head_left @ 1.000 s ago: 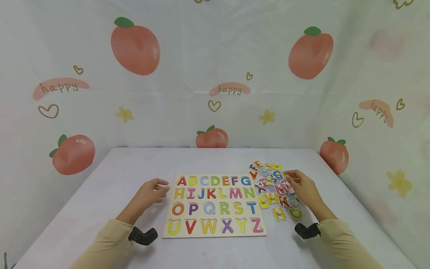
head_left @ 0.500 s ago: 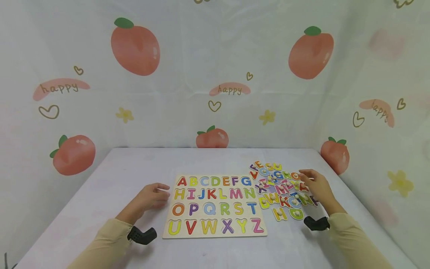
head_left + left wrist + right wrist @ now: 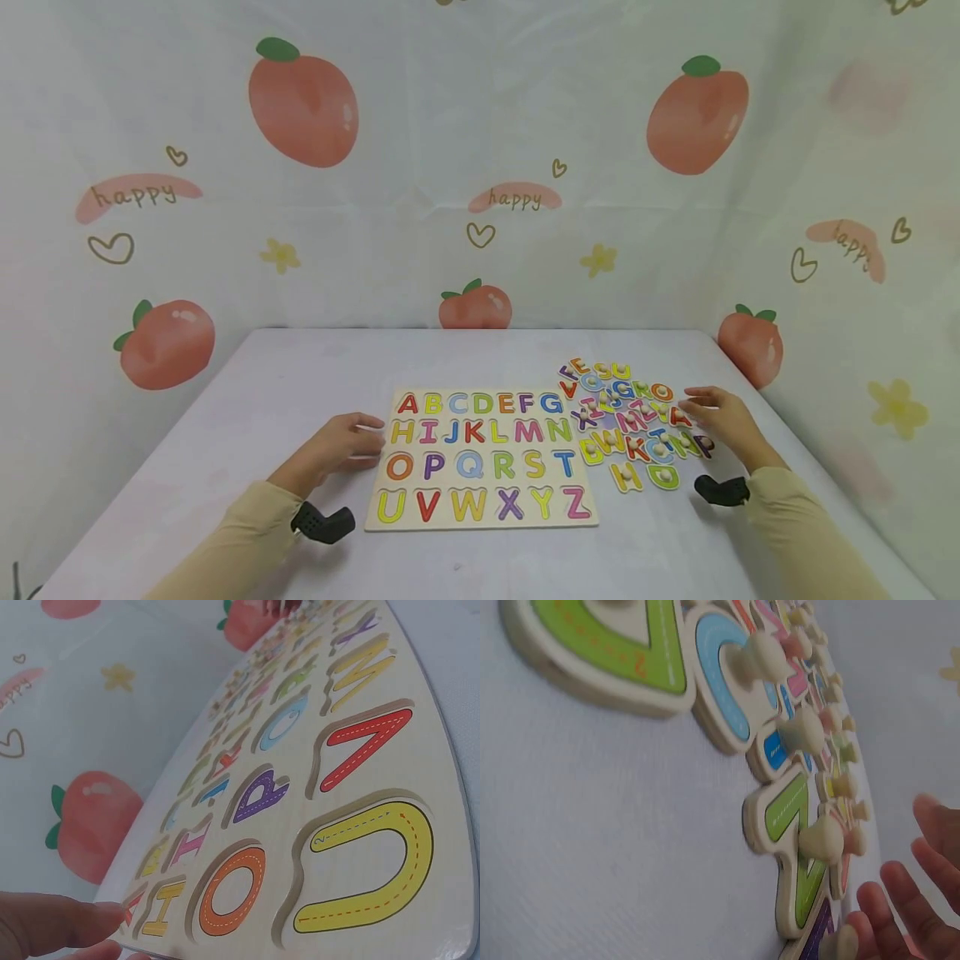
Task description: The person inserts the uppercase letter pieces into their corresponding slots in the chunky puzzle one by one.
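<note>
A wooden alphabet puzzle board lies flat with its coloured letter recesses facing up. Beside its left edge, my left hand has relaxed fingers and holds nothing; its fingertips appear near the A recess in the left wrist view. Loose letter pieces with knobs cluster right of the board, among them a red A, an orange O and a purple P. My right hand is at the cluster's right side, its fingers spread and free of any piece. Whether they touch the pieces is unclear.
The white table ends at a back edge against a fruit-printed cloth. A yellow H piece and a green D piece lie nearest the front of the cluster. Each wrist bears a black camera.
My right hand has moved rightward from over the letter pieces to their right side, uncovering the O, A, N and P. My left hand has shifted slightly toward me.
</note>
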{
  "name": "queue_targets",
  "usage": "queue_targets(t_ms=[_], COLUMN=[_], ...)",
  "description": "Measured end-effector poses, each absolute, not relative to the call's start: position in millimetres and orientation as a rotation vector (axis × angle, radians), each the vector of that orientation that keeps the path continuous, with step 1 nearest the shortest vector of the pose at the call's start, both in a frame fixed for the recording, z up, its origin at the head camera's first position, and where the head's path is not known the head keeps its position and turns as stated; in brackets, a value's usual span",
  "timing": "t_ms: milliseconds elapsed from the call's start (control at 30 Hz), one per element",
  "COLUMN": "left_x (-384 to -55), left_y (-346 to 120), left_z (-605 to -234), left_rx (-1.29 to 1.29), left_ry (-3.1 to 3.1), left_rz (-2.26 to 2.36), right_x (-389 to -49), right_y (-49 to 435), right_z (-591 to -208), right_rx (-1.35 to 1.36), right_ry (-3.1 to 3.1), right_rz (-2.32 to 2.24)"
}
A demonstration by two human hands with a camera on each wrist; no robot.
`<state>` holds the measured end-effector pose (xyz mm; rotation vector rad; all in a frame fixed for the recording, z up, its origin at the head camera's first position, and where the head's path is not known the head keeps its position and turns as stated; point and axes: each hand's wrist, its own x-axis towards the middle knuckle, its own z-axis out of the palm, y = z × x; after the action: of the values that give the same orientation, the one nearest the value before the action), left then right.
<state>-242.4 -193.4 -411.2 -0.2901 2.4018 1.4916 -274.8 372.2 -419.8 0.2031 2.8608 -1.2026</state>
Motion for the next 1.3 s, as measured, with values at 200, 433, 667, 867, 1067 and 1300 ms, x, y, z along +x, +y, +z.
queue_targets(t_ms=[200,433,667,867,1067,1300], left_x=[-243.7,-243.8,-245.4,-247.2,-248.1,-247.6], left_y=[-194.4,-193.4,-191.4,-189.7,-190.0,-190.0], left_z=[-413.9,-416.2,-418.1,-418.8,-419.9,-419.8], left_rx=[-0.277,-0.271,-0.287,-0.277,-0.277,-0.288], left_ry=[2.43,2.432,2.456,2.502,2.525,2.522], left_rz=[1.447,1.446,1.452,1.432,1.403,1.405], right_x=[-280.8,-285.3,-283.2,-285.9,-288.8,-291.5], right_y=[377.8,376.2,370.2,372.0,376.5,380.8], right_z=[-426.0,-425.3,-419.5,-422.0,-426.2,-429.2], right_rx=[0.209,0.17,0.172,0.24,0.265,0.276], right_ry=[2.793,2.761,2.757,2.731,2.726,2.711], right_rz=[-1.186,-1.142,-1.136,-1.138,-1.135,-1.15])
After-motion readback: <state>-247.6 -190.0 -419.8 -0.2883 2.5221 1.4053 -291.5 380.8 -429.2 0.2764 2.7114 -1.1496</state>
